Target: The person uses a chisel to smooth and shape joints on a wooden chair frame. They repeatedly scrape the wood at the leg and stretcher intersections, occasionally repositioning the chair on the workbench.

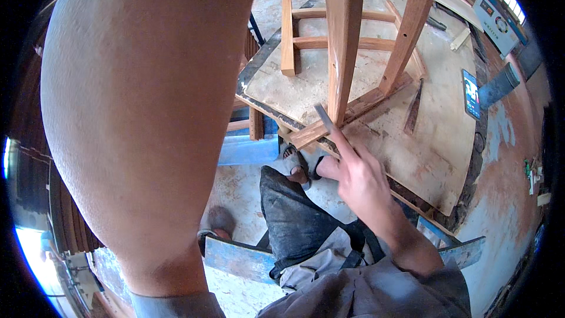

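My right hand [362,179] is closed round a narrow flat metal blade [325,119], index finger stretched along it. The blade's tip points up and left, beside the foot of a wooden upright [341,41]. This upright and a second, slanting upright [408,32] meet a wooden rail [369,103] resting on the worktable [438,159]. The rail's near end juts over the table's edge. My left forearm [141,112] is raised close up and fills the left side; its hand is beyond the top of the picture.
Behind the uprights lies another wooden frame [287,38] with curved slats. A phone [471,94] leans against a dark cylindrical container [500,85] at the right. A dark pointed strip [414,109] lies on the board. A blue-grey bench [238,261] is below me; someone's sandalled foot [294,165] shows under the table.
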Available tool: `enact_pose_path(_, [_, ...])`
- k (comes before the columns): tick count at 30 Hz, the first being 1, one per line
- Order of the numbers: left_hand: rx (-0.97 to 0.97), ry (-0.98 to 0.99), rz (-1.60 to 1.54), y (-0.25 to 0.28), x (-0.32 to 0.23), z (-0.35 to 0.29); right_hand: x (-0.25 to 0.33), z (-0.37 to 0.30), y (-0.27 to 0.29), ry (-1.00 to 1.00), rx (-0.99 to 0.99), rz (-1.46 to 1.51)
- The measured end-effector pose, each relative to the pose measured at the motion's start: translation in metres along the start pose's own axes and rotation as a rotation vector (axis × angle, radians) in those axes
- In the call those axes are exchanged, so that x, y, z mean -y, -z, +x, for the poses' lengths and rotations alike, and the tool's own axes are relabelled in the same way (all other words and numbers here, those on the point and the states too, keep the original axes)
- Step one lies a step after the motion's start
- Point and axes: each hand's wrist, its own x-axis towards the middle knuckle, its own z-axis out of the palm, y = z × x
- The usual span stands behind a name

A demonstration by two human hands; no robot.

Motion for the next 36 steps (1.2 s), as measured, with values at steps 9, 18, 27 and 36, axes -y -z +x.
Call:
enact_pose_path(9, [0.021,0.05,-0.018,0.003,-0.006,0.006,-0.006,0.002,0.007,-0.012,-0.015,0.074])
enact_pose_path(18, [0.089,0.111,-0.05,0.012,-0.01,0.015,-0.063,-0.015,0.075,-0.058,-0.163,-0.008])
enact_pose_path(27, [0.072,0.264,-0.02,0.014,-0.036,0.008,-0.092,0.027,0.074,-0.061,-0.092,-0.119])
enact_pose_path(36, [0.055,0.315,0.031,0.012,-0.044,0.014,-0.098,0.037,0.07,-0.056,-0.117,-0.115])
